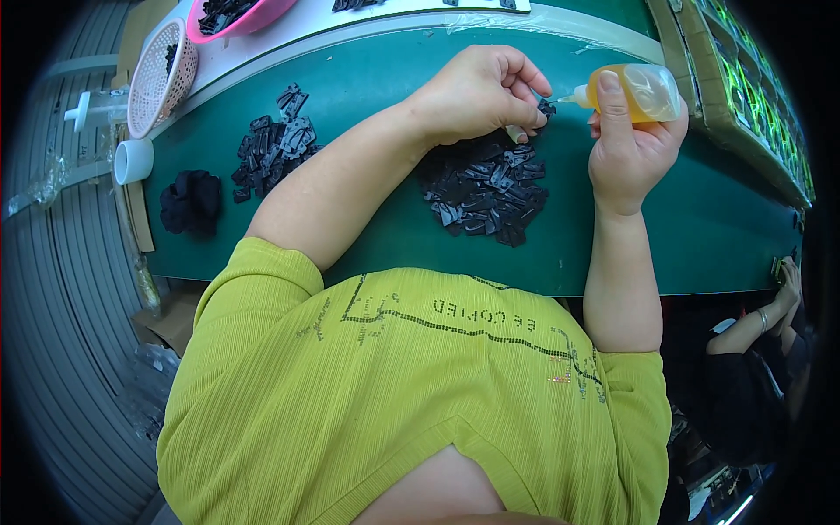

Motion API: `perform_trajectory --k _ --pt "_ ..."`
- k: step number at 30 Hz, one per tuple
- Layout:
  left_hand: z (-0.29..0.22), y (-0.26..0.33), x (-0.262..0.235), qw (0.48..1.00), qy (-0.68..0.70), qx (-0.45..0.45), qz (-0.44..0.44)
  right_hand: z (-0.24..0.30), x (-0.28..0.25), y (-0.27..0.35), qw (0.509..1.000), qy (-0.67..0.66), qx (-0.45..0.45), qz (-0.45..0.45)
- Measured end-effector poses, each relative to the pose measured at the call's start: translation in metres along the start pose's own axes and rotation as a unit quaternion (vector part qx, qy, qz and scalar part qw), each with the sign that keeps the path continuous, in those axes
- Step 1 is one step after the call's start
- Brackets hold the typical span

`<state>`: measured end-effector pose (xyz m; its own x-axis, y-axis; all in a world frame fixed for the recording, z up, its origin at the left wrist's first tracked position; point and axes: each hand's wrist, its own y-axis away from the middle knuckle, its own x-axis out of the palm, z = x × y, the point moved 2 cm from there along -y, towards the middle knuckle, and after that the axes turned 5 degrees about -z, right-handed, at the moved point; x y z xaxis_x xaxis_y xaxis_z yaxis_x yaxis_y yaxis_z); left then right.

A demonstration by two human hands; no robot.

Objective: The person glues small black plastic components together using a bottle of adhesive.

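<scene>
While the left hand (479,92) pinches a small black part (546,108) between thumb and fingertips, the right hand (632,144) grips a small amber squeeze bottle (637,93), fingers wrapped round its body, thumb laid along the top. Bottle lies nearly level, long axis running left to right; white nozzle (573,99) points left, tip at the pinched part.

Landmark: central pile of black parts (486,192) on the green bench (700,227). Pinched part sits just above the pile's upper right edge; bottle is right of and above the pile. A second heap of black parts (276,144) lies well left of the pile, beyond the left forearm; a dark cloth bundle (191,201) lies further left again, with a white cup (133,161) at the bench's left edge. White mesh basket (162,77) and pink bowl (241,17) stand above and left, past the bench's far edge.

Bare bench surface shows right of the pile and below it, up to the near edge. Cardboard box wall (700,70) bounds the far right.
</scene>
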<state>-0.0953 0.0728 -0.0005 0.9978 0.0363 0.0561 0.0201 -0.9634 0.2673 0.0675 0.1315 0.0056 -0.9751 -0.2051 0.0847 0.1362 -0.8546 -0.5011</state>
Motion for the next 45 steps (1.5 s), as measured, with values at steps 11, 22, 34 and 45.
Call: perform_trajectory --k 11,22,34,45 --pt "-0.002 0.000 -0.003 0.999 0.029 -0.024 -0.010 0.004 -0.009 -0.005 0.996 -0.068 0.054 -0.037" --pt "-0.001 0.000 -0.005 0.999 0.044 -0.027 -0.005 0.005 -0.002 0.003 0.997 -0.052 0.040 0.041" --pt "-0.001 0.000 -0.004 0.998 0.050 -0.026 -0.009 0.002 -0.009 -0.003 0.992 -0.097 0.076 -0.027" --pt "-0.051 -0.047 -0.061 0.887 -0.263 0.155 -0.347 0.005 -0.005 -0.010 0.976 -0.161 0.133 -0.067"
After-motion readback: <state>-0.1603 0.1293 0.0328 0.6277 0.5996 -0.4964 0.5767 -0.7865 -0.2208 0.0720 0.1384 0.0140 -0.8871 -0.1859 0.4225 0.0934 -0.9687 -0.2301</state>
